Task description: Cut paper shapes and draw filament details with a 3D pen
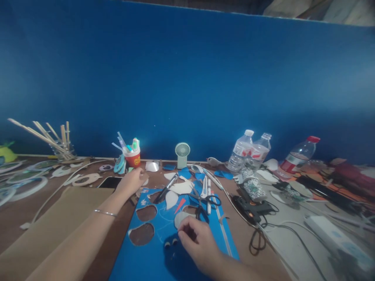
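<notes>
My left hand reaches forward to the table between the red paper cup and the blue board. Its fingers bunch downward over small scraps; whatever they hold is hidden. My right hand hovers above the board, thumb and forefinger curled together, and I cannot make out anything between them. Just beyond it is a pale rounded cutout. Two small dark-and-white pieces lie left of its thumb. Black-handled scissors, a black pen, a white marker and white leaf-shaped cutouts lie on the board.
A small fan stands at the back. Plastic bottles, a black glue gun, cables and a white power strip crowd the right. Brown cardboard, a phone and a jar of sticks are left.
</notes>
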A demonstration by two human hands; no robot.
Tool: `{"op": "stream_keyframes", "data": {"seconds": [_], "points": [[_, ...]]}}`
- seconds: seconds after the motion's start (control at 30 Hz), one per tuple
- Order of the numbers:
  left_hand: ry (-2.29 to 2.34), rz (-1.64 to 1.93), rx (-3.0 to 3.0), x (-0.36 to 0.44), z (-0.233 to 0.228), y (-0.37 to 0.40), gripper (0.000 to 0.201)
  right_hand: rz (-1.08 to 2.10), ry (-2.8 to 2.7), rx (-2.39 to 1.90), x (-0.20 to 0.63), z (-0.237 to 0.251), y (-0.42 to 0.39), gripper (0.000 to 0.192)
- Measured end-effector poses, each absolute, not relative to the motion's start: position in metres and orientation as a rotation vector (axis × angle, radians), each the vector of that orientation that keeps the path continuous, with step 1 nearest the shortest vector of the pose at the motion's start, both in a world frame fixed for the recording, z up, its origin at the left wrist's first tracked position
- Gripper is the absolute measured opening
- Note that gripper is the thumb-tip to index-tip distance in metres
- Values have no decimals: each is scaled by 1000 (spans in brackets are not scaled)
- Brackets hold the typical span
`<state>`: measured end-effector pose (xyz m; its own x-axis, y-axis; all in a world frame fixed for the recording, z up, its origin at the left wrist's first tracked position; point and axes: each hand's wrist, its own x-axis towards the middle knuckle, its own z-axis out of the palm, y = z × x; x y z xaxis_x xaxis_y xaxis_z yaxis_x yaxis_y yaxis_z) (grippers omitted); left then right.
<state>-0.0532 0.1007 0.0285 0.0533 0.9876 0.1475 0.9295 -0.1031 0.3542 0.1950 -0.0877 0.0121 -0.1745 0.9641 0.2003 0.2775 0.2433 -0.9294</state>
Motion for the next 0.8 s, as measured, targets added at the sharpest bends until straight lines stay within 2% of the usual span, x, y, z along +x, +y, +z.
{"op": "stream_keyframes", "data": {"seconds": [0.17,0.33,0.47,0.6,0.7,0.8], "points": [[1923,587,2160,-52,47,95,24,1004,-1630,-1167,195,14,-88,7],[1772,628,2171,-23,67,57,34,1068,-1445,-1145,196,8,-85,6],[1493,647,2105,15,71,9,23,1127,-1153,-1092,198,5,-80,20],[1249,598,2012,44,67,-29,15,1166,-1188,-1072,198,6,-78,27],[1194,553,2024,49,65,-40,13,1197,-1167,-1099,197,8,-80,31],[1165,537,2094,40,63,-38,22,1139,-1059,-1109,198,8,-81,35]]}}
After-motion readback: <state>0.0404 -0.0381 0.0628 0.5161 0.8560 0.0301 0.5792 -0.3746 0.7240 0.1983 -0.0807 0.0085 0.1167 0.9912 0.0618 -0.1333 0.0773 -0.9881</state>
